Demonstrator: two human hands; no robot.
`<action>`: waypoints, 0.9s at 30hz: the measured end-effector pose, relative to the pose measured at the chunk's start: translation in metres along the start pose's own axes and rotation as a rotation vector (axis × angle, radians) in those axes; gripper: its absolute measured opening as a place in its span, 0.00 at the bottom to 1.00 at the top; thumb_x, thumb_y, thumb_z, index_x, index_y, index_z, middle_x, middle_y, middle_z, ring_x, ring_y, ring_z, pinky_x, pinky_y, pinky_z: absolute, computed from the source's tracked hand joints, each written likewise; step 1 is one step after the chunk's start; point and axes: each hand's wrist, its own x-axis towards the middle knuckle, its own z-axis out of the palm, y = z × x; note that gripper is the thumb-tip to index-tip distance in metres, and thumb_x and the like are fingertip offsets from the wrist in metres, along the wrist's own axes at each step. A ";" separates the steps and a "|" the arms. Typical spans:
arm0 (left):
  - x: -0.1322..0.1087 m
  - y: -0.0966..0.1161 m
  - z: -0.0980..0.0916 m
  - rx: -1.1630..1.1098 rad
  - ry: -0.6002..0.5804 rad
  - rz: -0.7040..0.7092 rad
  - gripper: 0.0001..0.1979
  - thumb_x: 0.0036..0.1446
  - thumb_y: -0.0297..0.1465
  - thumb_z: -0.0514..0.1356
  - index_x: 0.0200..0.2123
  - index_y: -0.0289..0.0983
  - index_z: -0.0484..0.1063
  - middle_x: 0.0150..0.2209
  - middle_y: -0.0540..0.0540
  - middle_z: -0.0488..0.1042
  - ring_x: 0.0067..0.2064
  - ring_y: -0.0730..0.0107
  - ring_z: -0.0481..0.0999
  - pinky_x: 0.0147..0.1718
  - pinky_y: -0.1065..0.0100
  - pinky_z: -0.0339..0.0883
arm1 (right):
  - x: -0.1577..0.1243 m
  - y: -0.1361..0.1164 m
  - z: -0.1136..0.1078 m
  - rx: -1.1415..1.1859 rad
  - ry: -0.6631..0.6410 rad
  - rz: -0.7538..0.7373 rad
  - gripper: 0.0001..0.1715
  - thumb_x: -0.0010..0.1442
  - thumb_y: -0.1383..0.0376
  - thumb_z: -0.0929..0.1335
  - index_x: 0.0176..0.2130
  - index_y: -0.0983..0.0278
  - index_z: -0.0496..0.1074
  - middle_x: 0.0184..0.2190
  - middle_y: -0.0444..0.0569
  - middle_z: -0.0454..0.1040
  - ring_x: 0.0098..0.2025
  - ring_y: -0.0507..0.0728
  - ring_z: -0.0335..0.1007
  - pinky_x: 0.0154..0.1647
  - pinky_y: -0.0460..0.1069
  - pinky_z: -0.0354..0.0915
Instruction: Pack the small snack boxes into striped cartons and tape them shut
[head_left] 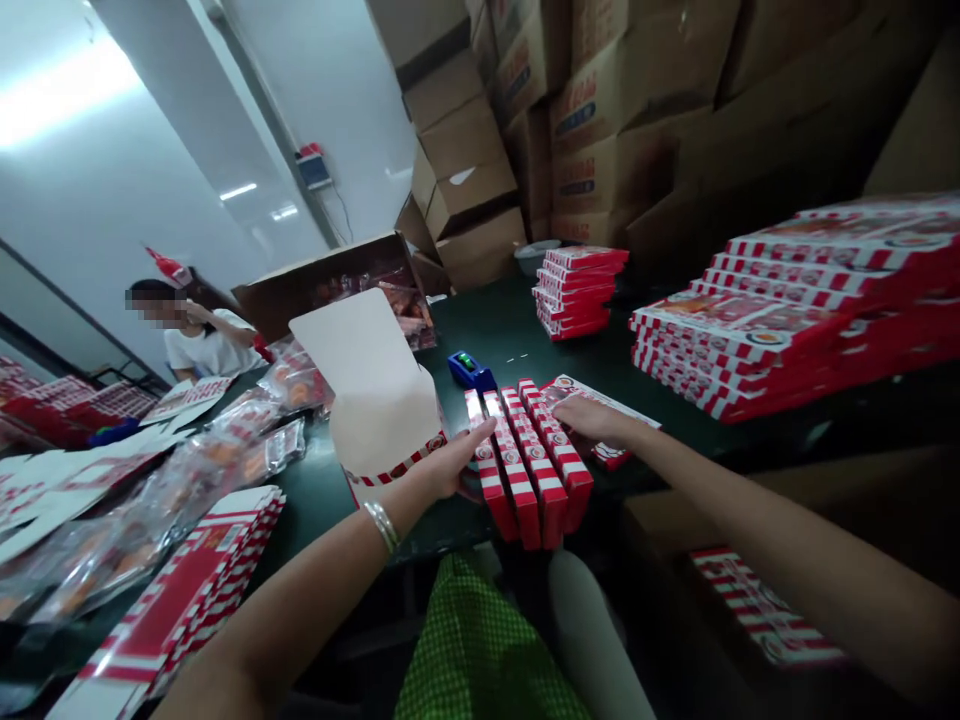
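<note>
Four slim red-and-white striped cardboard boxes (534,465) stood upright on their narrow edges, side by side in a row with thin gaps, at the near edge of a dark green tabletop (442,400). The person's left hand (456,462), with a shiny silver-coloured bracelet (382,525) at the wrist, gripped the row from its left side, the thumb over the top of the leftmost box and the other fingers mostly hidden. The right hand (579,412) was bent at the right side of the row, by the far part of the rightmost box; whether it was closed on the cardboard could not be told. Beneath and beside that hand lay a flat printed red-and-white box (634,412). Just beyond the row sat a blue tape dispenser (471,370), and to the left stood an opened box with a raised plain white flap (367,370), in front of a brown carton of wrapped packets (405,300). Clear plastic packets with orange-brown contents (172,490) were spread farther left, near a stack of flat red-and-white striped cardboard pieces (202,580). A small stack of striped boxes (574,290) and a larger stepped stack (780,300) rose at the right, before piled brown cartons (600,120). A co-worker in a white top (214,345) was at the far left, one hand raised near the head.
</note>
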 end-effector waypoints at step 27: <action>0.019 -0.057 0.002 0.018 0.138 0.781 0.31 0.47 0.39 0.70 0.52 0.35 0.66 0.49 0.38 0.76 0.49 0.52 0.75 0.51 0.55 0.69 | -0.047 0.010 0.073 -0.034 0.204 -0.675 0.42 0.59 0.54 0.66 0.65 0.64 0.49 0.66 0.60 0.54 0.66 0.64 0.53 0.62 0.59 0.59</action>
